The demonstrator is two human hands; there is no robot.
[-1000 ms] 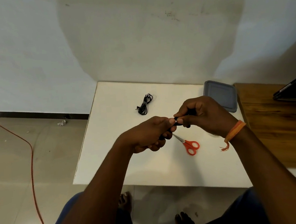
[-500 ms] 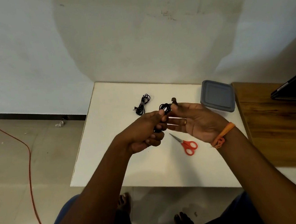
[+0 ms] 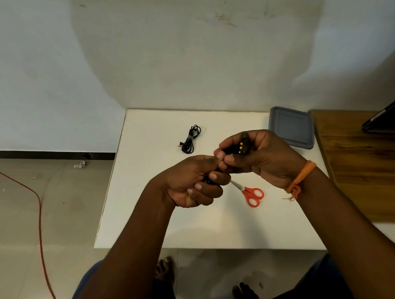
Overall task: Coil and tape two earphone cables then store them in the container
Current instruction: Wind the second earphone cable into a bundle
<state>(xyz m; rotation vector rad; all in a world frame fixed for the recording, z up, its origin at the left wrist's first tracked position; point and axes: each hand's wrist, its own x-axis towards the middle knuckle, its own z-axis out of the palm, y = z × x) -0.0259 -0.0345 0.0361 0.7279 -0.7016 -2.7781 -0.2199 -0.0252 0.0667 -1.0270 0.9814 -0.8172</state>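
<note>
- Left hand (image 3: 192, 186) curled tight round a dark earphone bundle (image 3: 208, 180), mostly hidden in the fist; only a dark sliver visible near the fingertips; held above the white table (image 3: 146, 178)
- Right hand (image 3: 260, 157) curled round a black tape roll with yellow marks (image 3: 243, 146), thumb and forefinger pinching at the point where both hands meet; presumably drawing the tape end onto the bundle
- Second earphone coil (image 3: 190, 139) lying on the table toward the far side, well apart from both hands; band visible round its middle, judged already taped; long axis running from near-left to far-right, loops at the far end, plug end pointing near-left
- Axis of the held bundle not determinable; too much concealed
- Grey container (image 3: 290, 126) at the far right of the table, lid on; red-handled scissors (image 3: 251, 194) below the hands, blades pointing far-left
- Risk: loops springing loose if the left grip slackens before the tape closes; tape sticking to fingers or to itself
- Risk: lid still shut; storing needs a free hand
</note>
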